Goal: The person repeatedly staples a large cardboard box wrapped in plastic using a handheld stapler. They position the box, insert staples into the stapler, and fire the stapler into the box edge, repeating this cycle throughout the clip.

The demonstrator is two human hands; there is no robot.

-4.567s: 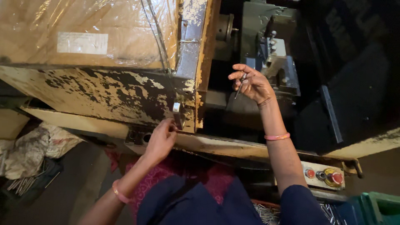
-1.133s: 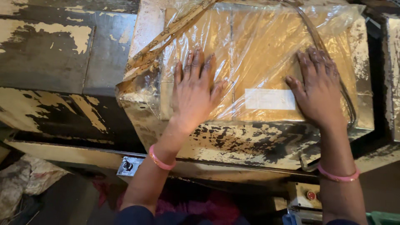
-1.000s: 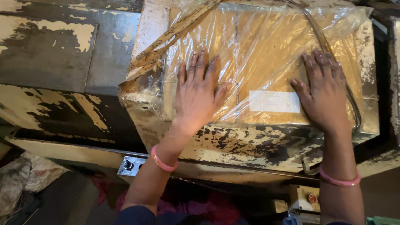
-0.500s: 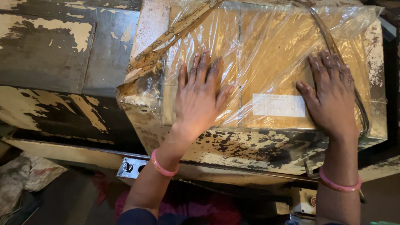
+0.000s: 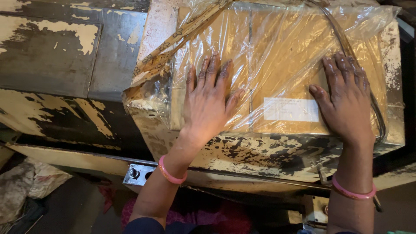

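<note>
A brown cardboard box wrapped in clear crinkled plastic lies on top of a worn machine housing with flaking cream paint. A white label is stuck near the box's front edge. My left hand rests flat on the plastic, palm down, fingers spread. My right hand lies flat on the box's right part, next to the label, fingers apart. Each wrist wears a pink bangle. Neither hand grips anything.
A dark cable curves along the box's right side. To the left lies a peeling grey and cream metal surface. A small metal socket plate sits under the housing's front edge. Crumpled sacks lie on the floor at lower left.
4.6 s ago my right hand held a small tool by the machine and my left touched its front. Since a second ago both hands stay flat on the box; the view shifted slightly.
</note>
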